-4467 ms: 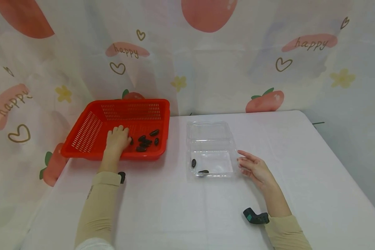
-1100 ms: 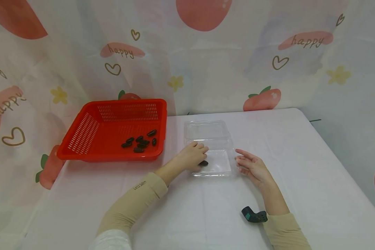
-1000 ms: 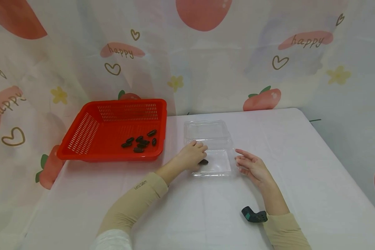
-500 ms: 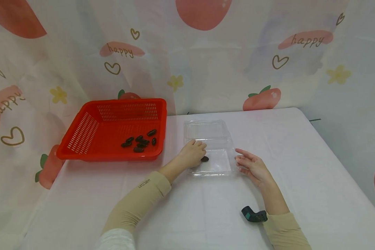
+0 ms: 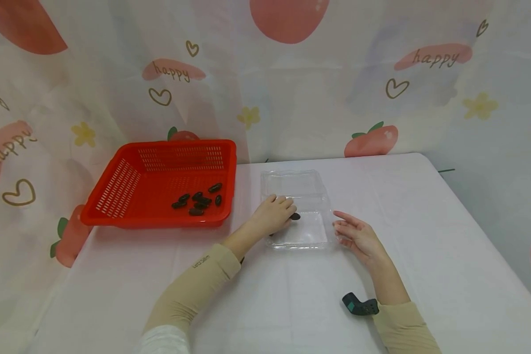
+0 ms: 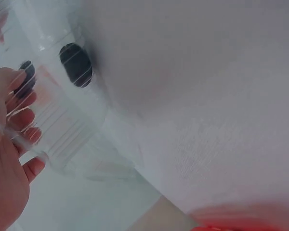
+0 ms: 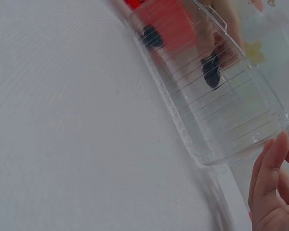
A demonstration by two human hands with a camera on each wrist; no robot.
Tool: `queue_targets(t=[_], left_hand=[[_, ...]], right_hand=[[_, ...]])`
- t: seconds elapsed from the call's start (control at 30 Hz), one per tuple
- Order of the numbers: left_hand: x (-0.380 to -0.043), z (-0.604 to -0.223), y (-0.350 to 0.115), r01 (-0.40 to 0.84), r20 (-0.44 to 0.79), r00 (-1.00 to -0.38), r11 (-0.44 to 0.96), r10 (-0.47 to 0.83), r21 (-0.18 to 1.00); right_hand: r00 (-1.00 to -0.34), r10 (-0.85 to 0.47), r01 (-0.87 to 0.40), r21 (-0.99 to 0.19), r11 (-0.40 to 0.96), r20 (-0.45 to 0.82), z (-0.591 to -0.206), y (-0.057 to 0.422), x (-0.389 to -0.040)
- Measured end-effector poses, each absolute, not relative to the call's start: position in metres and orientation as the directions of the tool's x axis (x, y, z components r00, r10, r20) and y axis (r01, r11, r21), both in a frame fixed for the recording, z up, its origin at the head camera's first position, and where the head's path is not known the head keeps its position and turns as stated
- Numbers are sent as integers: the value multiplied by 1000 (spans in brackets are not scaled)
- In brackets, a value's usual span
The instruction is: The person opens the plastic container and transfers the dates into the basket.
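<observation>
In the head view my left hand (image 5: 272, 215) reaches into the lower half of a clear plastic clamshell box (image 5: 303, 241). It holds a dark oval piece (image 5: 295, 216), pinched between thumb and finger in the left wrist view. A second dark oval piece (image 6: 77, 65) lies at the box's near left, mostly hidden by my hand in the head view. My right hand (image 5: 362, 241) is at the box's right side, its fingers extended and a fingertip touching the rim in the right wrist view. The box's lid lies folded back, away from me.
A red slotted plastic basket (image 5: 115, 219) stands at the left with several dark oval pieces (image 5: 201, 201) in its right part. A white cloth (image 5: 292, 305) covers the table. Behind hangs a printed curtain (image 5: 301, 98).
My left hand has gone from the red basket to the clear box, carrying a dark oval piece. Within the last second that piece has shifted toward the back of the box. The right hand stays put.
</observation>
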State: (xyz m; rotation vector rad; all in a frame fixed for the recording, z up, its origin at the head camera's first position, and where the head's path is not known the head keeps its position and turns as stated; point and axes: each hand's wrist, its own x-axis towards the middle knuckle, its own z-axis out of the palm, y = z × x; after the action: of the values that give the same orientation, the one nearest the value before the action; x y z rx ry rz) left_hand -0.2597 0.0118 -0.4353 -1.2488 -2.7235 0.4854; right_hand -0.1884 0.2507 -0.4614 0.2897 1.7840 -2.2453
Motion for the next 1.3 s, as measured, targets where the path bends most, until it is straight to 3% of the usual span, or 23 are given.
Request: queue_targets(t=[0.2, 0.5, 0.77, 1.0, 1.3], left_hand=[[-261, -423, 7, 698, 25, -665, 633, 746, -335], [-266, -399, -11, 674, 252, -646, 693, 721, -255], [-275, -375, -39, 545, 302, -769, 824, 564, -151], [-284, -366, -77, 451, 394, -812, 891, 432, -47], [-289, -371, -125, 318, 321, -908, 942, 271, 104]], right_hand=[[-949, -77, 315, -923, -222, -306, -462, 251, -188], [-953, -83, 302, -923, -240, -291, -461, 249, -185], [-954, -79, 298, -921, -251, -288, -462, 249, -185], [-955, -73, 296, -924, -241, -287, -462, 250, -185], [-955, -71, 297, -927, -228, -288, -461, 249, -186]])
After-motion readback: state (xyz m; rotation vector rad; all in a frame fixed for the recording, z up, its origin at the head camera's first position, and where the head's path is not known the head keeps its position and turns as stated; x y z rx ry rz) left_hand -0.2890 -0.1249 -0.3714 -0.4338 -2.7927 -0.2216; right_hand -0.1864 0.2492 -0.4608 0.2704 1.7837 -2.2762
